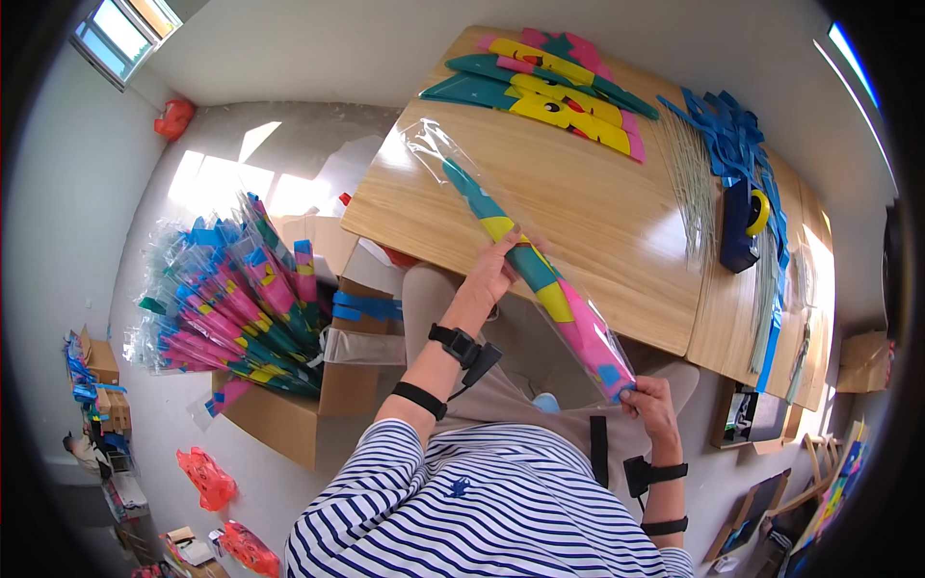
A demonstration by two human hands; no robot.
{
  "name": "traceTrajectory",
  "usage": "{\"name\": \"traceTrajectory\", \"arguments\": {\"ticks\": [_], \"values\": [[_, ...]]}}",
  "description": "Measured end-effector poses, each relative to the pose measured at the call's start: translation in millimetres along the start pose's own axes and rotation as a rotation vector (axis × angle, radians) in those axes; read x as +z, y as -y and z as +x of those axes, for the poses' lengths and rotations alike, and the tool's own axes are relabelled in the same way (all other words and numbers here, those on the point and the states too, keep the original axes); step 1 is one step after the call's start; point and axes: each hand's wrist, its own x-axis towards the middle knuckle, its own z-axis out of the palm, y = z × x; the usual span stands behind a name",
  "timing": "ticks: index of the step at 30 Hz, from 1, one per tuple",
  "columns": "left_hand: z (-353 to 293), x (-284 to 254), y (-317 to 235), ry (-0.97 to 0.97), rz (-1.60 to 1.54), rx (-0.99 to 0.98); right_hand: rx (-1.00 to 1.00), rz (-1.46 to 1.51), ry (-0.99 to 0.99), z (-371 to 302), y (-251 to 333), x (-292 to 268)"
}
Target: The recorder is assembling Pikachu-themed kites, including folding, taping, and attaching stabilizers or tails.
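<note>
we sit at a wooden surface (617,260), our two hands set apart on one long roll (568,313). the left hand (495,270) grips it near its middle; the right hand (653,407) pinches its lower end. the roll, teal, yellow and pink in a clear sleeve (434,146), slants over the near edge. bright sheets (568,111) lie at the far edge, blue ribbons (721,135) to the right. on our left, a box (275,429) holds many sleeved rolls (236,323).

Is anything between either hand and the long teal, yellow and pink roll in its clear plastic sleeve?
Nothing visible beyond the sleeve itself: the left hand holds the roll at its upper half, the right hand its pink-and-blue end.
</note>
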Motion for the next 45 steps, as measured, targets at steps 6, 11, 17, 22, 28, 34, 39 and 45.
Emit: {"name": "traceTrajectory", "arguments": {"ticks": [6,11,17,22,28,34,39,45], "values": [[10,-18,-15,-0.175,-0.121,0.021,0.009,-0.01,-0.01,-2,-2,-2],[7,-15,-3,-0.09,-0.117,0.049,-0.005,-0.008,0.002,3,0,3],[-2,4,-8,-0.04,-0.118,0.003,-0.002,-0.015,-0.035,4,9,12],[16,-17,-36,-0.111,-0.243,0.084,-0.156,0.204,0.008,1,34,14],[9,-4,-101,-0.102,-0.259,0.204,-0.258,0.387,-0.124,11,75,8],[4,16,-130,-0.125,-0.275,0.257,-0.375,0.439,-0.193,9,97,16],[5,8,-128,-0.09,-0.235,0.248,-0.346,0.097,-0.252,-1,115,40],[8,20,-90,-0.068,-0.24,0.179,-0.296,0.091,-0.295,6,84,47]]}}
